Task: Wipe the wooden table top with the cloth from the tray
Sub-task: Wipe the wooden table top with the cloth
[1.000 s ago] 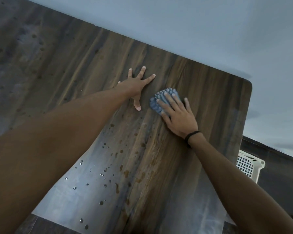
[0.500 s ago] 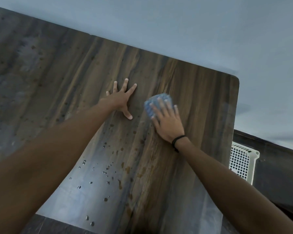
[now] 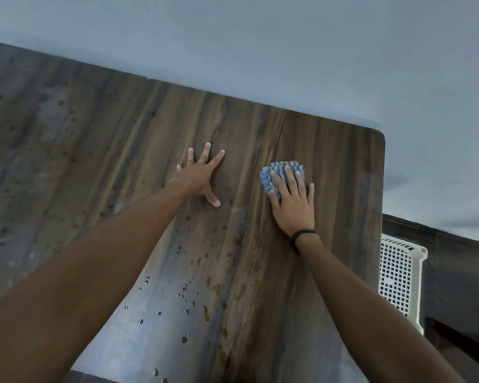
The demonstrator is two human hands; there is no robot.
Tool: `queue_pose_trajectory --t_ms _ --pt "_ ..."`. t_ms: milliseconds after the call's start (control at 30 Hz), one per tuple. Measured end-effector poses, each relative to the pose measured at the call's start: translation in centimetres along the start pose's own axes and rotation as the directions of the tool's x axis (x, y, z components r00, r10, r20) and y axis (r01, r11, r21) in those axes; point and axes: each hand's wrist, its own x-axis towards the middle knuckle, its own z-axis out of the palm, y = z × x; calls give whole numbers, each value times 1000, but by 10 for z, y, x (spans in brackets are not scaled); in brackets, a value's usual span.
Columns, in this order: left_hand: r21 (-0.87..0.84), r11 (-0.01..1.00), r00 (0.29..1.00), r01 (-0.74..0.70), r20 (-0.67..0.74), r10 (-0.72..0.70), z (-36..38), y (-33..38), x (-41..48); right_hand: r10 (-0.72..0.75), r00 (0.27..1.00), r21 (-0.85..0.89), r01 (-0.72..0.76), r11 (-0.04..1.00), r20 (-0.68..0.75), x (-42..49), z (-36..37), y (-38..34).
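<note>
Wooden surface w/ water drops toward near edge, against pale wall; far-right corner rounded. R hand, grip flat, fingers straight, presses blue cloth down near right edge. L hand lies spread on bare wood, apart from cloth. White basket beyond right edge.

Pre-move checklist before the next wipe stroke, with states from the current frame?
1. Cloth pressed flat under right hand: ok.
2. Left hand flat on table top, apart from the cloth: ok.
3. Droplets near the person's edge wiped: not ok, unwiped.
4. Bare wood between cloth and right table edge: ok.
5. Cloth wetness: cannot tell.
</note>
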Motion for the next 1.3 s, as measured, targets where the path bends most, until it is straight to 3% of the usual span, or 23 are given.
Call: queue_pose_trajectory --t_ms 33,67,133,167,200,267,300,333,367,433,467,500,567,600,667,733,767,800,867,900,1033,1167,1300 --pt "0 1000 1000 -4 2 4 0 0 0 20 1000 -20 -21 1000 -9 -4 4 -13" --pt "0 1000 1000 -6 2 6 0 0 0 -103 995 -58 103 993 8 -11 8 -23" --pt "5 1000 1000 -8 1 8 -1 -1 1 -504 855 -112 517 849 123 -24 11 -19" --pt "7 1000 1000 -9 -3 9 -1 -2 0 -595 790 -114 611 783 150 -22 6 -7" --pt "8 1000 1000 -11 -6 11 0 -2 0 -587 799 -132 601 788 134 -14 2 3" --pt "5 1000 1000 -14 -4 14 0 -2 0 -267 963 -79 270 960 36 -4 -2 11" --pt "0 1000 1000 -17 -4 17 1 -2 0 -97 995 -34 97 995 9 -4 -1 5" --pt "-5 1000 1000 -19 -8 19 1 -3 1 -71 997 -39 71 997 1 -7 2 -5" --pt "-8 1000 1000 -20 -10 20 2 -3 1 -184 983 -73 185 980 27 -12 5 -11" --pt "-7 1000 1000 -18 -9 18 2 -3 1 -498 857 -120 513 850 134 -15 4 -1" --pt "-8 1000 1000 -15 -11 15 2 -3 2 -530 834 -121 548 828 155 -8 -3 9" --pt "-8 1000 1000 -13 -12 12 2 -3 1 -461 877 -120 477 871 136 1 -6 17" --pt "-9 1000 1000 -8 -6 8 0 -2 0 -138 989 -51 140 989 52 10 -10 17" --pt "-8 1000 1000 -8 -5 8 -1 -2 0 -68 997 -35 69 997 30 8 -8 8" --pt "-5 1000 1000 -11 -10 11 -2 -3 -1 -305 950 -104 311 945 69 -3 2 -4" --pt "-4 1000 1000 -1 -5 1 -2 -3 -1 -548 824 -149 566 811 146 -4 -2 7" --pt "-7 1000 1000 4 0 -4 -3 -3 -1 -552 823 -158 568 808 138 4 -6 15" --pt "-9 1000 1000 6 4 -6 -3 -3 -1 -475 873 -154 487 860 113 12 -8 21" --pt "-10 1000 1000 2 6 -2 -3 -2 0 -200 978 -103 205 973 61 17 -9 15" --pt "-9 1000 1000 1 9 -1 -3 -3 1 -148 987 -91 153 984 62 17 -7 4" --pt "7 1000 1000 7 29 -7 -3 0 4 -404 899 -130 426 895 168 17 -13 -8" --pt "12 1000 999 -5 41 5 -3 1 4 -220 971 -71 227 971 96 28 -14 1" --pt "0 1000 999 14 34 -14 -9 -1 9 -426 898 -134 438 889 109 10 4 2"
